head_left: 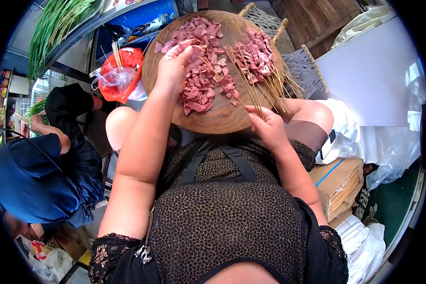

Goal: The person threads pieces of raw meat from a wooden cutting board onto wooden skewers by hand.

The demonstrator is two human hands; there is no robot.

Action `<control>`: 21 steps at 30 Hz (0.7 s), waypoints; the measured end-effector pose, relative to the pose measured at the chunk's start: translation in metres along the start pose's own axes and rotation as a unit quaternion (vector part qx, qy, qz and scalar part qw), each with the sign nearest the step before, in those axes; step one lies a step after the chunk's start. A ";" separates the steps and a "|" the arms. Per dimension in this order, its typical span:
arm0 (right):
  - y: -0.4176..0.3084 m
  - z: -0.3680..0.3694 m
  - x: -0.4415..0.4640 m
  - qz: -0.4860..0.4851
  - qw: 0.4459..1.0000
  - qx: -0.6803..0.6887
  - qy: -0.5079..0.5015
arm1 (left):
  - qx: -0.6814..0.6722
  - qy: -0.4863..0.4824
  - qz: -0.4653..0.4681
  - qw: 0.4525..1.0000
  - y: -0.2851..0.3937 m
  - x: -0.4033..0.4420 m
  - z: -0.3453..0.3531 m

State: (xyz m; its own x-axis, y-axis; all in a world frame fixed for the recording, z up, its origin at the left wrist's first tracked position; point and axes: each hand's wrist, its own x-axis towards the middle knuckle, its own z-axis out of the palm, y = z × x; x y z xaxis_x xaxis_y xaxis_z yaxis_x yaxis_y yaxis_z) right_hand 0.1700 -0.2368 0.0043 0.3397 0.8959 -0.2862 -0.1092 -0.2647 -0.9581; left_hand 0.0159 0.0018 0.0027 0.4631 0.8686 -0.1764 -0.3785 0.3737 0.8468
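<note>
On a round wooden chopping board (208, 124) lies a heap of raw sliced meat (199, 90). My left hand (174, 64) is over the heap's upper left part, thumb and fingers pinched together; what is between the fingertips is too small to make out. Near the board's front right edge, my right hand (268, 127) is closed around the ends of thin bamboo skewers (252, 90). One of them points toward meat pieces (228, 86) at the heap's right side. A pile of threaded meat skewers (254, 54) rests on the right of the board, sticks fanning toward me.
Left of the board, a red plastic bag (123, 75) holds upright sticks and clear plastic. A person in dark blue (38, 175) sits at the left, a hand near green stalks. Long green vegetables (57, 28) lie upper left. Woven chairs (303, 71) and cardboard (338, 184) stand right.
</note>
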 end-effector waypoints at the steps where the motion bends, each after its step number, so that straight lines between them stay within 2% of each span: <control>1: 0.000 0.000 0.000 0.000 1.000 0.001 0.001 | 0.008 0.000 -0.004 1.000 0.001 -0.001 0.001; 8: -0.010 -0.006 0.001 0.026 1.000 -0.011 -0.009 | 0.002 -0.005 -0.036 0.999 0.002 -0.002 0.000; 13: -0.003 -0.006 0.004 0.004 1.000 0.019 -0.016 | -0.001 -0.024 -0.069 0.997 0.006 -0.007 0.006; 21: -0.001 -0.006 0.004 -0.013 1.000 -0.004 -0.010 | 0.036 -0.052 -0.090 0.994 0.010 -0.014 0.012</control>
State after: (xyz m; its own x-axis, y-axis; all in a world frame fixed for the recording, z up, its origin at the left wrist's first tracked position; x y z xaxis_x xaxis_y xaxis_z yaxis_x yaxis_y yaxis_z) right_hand 0.1775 -0.2348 0.0038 0.3230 0.9098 -0.2606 -0.0926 -0.2437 -0.9654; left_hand 0.0150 -0.0108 0.0200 0.6006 0.7497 -0.2780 -0.2256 0.4924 0.8406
